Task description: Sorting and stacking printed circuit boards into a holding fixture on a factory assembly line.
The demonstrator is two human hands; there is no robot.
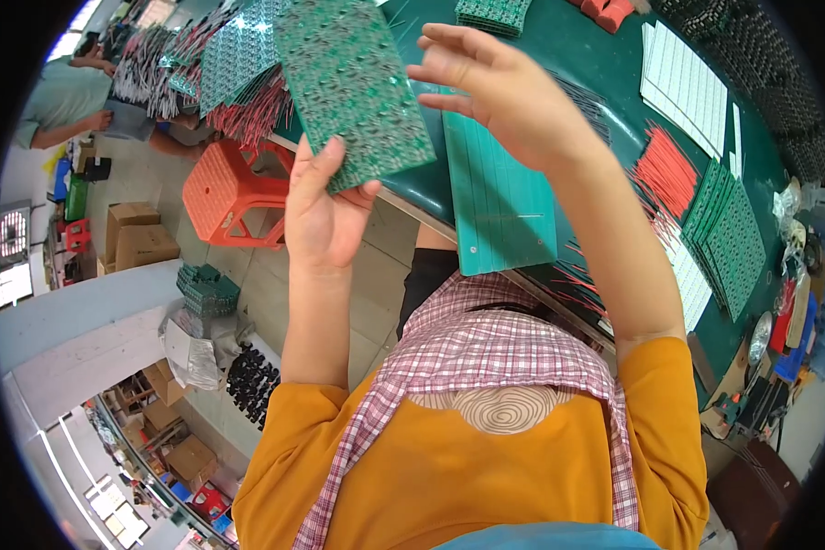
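Note:
A green circuit board panel, covered in rows of small parts, is tilted up in my left hand. The thumb lies over its lower edge and the fingers go behind it. To the right of the panel, my right hand is raised with its fingers apart and nothing in them. Below that hand a flat green board with long grooves lies on the dark green table, reaching over the front edge. Right of my right forearm lie a bundle of red wires and a stack of green circuit panels.
White strip sheets lie at the far right. More circuit panels and wires are heaped at the far left. An orange stool stands left of the table, beyond it cardboard boxes. Another person is at the far left.

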